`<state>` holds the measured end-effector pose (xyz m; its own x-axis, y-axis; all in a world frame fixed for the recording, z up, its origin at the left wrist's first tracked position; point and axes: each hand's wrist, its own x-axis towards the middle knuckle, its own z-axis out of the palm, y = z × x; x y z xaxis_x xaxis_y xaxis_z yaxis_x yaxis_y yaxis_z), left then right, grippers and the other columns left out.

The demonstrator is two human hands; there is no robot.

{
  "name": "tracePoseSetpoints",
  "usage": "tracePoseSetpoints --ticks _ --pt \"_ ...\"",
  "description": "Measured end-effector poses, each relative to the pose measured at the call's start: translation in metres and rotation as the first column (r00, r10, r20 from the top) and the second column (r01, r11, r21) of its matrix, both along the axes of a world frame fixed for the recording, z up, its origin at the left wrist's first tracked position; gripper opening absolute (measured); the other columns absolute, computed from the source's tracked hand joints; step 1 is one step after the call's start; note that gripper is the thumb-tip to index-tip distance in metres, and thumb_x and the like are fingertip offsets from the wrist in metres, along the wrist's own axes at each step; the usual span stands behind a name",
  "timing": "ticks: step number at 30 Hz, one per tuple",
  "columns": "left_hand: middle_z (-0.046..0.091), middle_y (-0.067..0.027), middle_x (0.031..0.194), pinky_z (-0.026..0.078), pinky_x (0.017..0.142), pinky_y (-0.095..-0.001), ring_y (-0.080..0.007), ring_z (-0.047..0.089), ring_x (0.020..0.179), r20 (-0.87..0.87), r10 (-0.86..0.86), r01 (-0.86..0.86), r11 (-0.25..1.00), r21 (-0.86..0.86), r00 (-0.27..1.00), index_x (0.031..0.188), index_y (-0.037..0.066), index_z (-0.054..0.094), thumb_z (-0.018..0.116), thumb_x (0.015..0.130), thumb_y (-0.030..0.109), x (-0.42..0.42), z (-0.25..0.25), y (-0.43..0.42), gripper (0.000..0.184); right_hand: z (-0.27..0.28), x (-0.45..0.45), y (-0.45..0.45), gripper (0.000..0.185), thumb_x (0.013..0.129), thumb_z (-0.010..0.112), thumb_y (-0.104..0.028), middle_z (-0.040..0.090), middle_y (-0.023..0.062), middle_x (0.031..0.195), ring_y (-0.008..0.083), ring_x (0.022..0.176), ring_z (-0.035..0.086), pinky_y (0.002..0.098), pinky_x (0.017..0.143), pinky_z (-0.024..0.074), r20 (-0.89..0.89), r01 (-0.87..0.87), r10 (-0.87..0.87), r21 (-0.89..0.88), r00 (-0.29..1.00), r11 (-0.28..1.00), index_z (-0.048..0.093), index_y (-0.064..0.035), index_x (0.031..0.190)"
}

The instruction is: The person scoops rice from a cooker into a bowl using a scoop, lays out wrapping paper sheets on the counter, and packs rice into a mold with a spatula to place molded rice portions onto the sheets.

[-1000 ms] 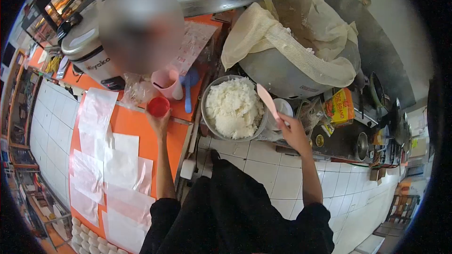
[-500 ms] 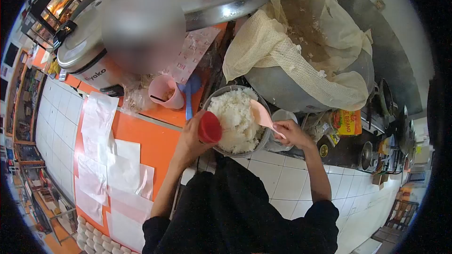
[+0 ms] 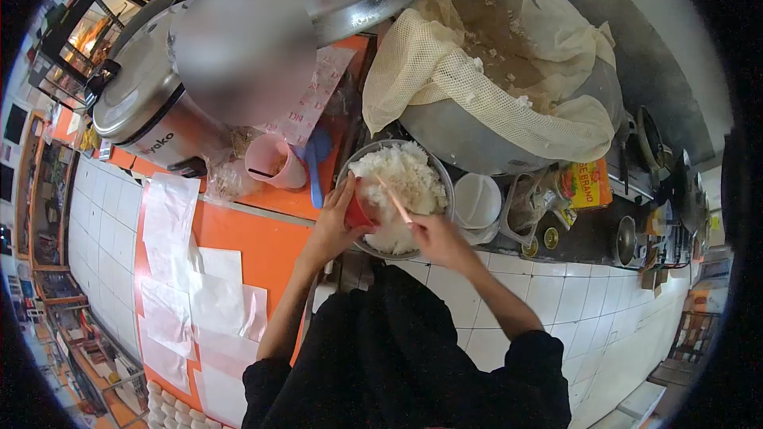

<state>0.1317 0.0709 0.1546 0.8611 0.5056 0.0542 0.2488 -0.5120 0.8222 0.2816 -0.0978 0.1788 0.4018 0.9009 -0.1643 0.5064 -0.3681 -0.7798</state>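
Rice (image 3: 409, 175), white, grainy and heaped in soft clumps, fills a round metal bowl (image 3: 451, 191) lying just ahead of and between the two hands. The left hand (image 3: 328, 232) is curled around a small red cup (image 3: 359, 208), its mouth turned towards the rice; what the cup contains is hard to make out. The right hand (image 3: 437, 240) is closed on the handle of a pale pink paddle (image 3: 393, 197), seen nearly edge-on, its blade over the rice by the cup; whether they touch, I cannot tell

Beyond the left hand, on the smooth orange desk (image 3: 274, 232), are a tapered pink cup (image 3: 275, 162) and a blue scoop (image 3: 316, 160). Nearer and further left lie thin, creased, overlapping white sheets (image 3: 216, 302). Ahead of the right hand, loose-meshed cream cloth (image 3: 497, 91) drapes over a large dull metal pot (image 3: 469, 141), hiding much of its rim. A white tub (image 3: 478, 201) sits just beyond that hand. A round blur covers part of the silvery rice cooker (image 3: 147, 115), farther past the left hand
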Motion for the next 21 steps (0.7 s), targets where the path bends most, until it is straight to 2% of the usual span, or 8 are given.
tracePoseSetpoints --ticks 3,4,7,10,13,14,17,21 --pt "0.039 -0.0239 0.132 0.034 0.100 -0.0412 -0.0410 0.037 0.121 0.062 -0.012 0.013 1.000 -0.021 0.998 0.140 0.001 0.021 0.079 0.058 0.012 -0.004 -0.007 0.000 0.101 -0.003 -0.031 0.003 0.024 0.086 0.050 -0.006 0.056 0.0294 0.074 0.0307 0.062 0.061 0.0380 0.057 0.0453 -0.011 0.054 -0.054 0.047 0.998 0.997 0.056 0.0087 0.104" --pt "0.039 -0.0240 0.132 0.034 0.100 -0.0408 -0.0408 0.037 0.121 0.075 -0.013 0.014 1.000 -0.011 0.997 0.140 0.001 0.020 0.079 0.059 0.011 -0.005 -0.009 0.000 0.101 -0.018 -0.042 0.004 0.024 0.085 0.051 -0.004 0.057 0.0278 0.072 0.0314 0.062 0.062 0.0382 0.058 0.0457 0.059 0.060 -0.069 0.140 0.996 0.988 0.056 0.0084 0.105" --pt "0.039 -0.0241 0.132 0.035 0.099 -0.0395 -0.0401 0.038 0.121 0.086 -0.013 0.012 1.000 0.019 0.996 0.140 0.002 0.019 0.079 0.059 0.010 -0.006 -0.014 0.001 0.101 -0.027 -0.055 0.008 0.027 0.084 0.051 -0.004 0.058 0.0274 0.072 0.0319 0.064 0.063 0.0372 0.058 0.0460 0.132 -0.004 -0.025 0.210 0.991 0.978 0.055 0.0068 0.109" --pt "0.039 -0.0241 0.132 0.040 0.094 -0.0377 -0.0395 0.040 0.119 0.063 0.004 -0.005 1.000 0.018 0.998 0.140 0.000 0.018 0.079 0.061 0.011 -0.010 -0.017 -0.001 0.101 -0.021 -0.046 0.011 0.029 0.086 0.051 -0.006 0.060 0.0229 0.071 0.0248 0.061 0.062 0.0351 0.057 0.0461 -0.009 -0.034 0.035 0.070 0.999 0.997 0.054 0.0038 0.114" --pt "0.040 -0.0234 0.132 0.046 0.087 -0.0351 -0.0381 0.044 0.116 0.074 -0.010 0.012 0.999 -0.033 0.997 0.140 -0.001 0.017 0.079 0.062 0.011 -0.013 -0.017 0.002 0.100 -0.026 -0.019 -0.001 0.030 0.088 0.050 -0.013 0.058 0.0218 0.066 0.0276 0.057 0.058 0.0369 0.054 0.0434 -0.203 -0.061 0.065 0.026 0.977 0.998 0.055 0.0033 0.114" --pt "0.040 -0.0229 0.132 0.047 0.085 -0.0341 -0.0367 0.046 0.115 0.081 -0.040 0.044 0.998 -0.045 0.996 0.140 -0.001 0.017 0.079 0.063 0.011 -0.014 -0.018 0.007 0.100 -0.029 -0.016 -0.002 0.031 0.089 0.050 -0.014 0.058 0.0209 0.066 0.0202 0.055 0.054 0.0338 0.054 0.0427 -0.187 0.004 0.018 0.118 0.982 0.993 0.054 0.0018 0.116" --pt "0.040 -0.0210 0.133 0.048 0.082 -0.0313 -0.0304 0.049 0.114 0.104 -0.040 0.055 0.989 -0.140 0.994 0.140 -0.002 0.017 0.078 0.064 0.009 -0.013 -0.015 0.009 0.097 -0.008 -0.024 -0.024 0.033 0.089 0.051 -0.013 0.059 0.0231 0.070 0.0226 0.059 0.058 0.0348 0.057 0.0444 -0.104 0.184 -0.168 0.174 0.980 0.967 0.053 0.0019 0.118" --pt "0.039 -0.0178 0.135 0.049 0.084 -0.0291 -0.0213 0.048 0.115 0.077 0.008 0.012 0.968 -0.251 0.997 0.139 -0.001 0.023 0.075 0.066 0.004 -0.017 -0.004 0.005 0.090 -0.007 -0.073 -0.038 0.036 0.088 0.051 -0.011 0.057 0.0285 0.074 0.0278 0.066 0.062 0.0367 0.061 0.0459 -0.156 0.256 -0.226 0.213 0.962 0.943 0.049 0.0027 0.121"
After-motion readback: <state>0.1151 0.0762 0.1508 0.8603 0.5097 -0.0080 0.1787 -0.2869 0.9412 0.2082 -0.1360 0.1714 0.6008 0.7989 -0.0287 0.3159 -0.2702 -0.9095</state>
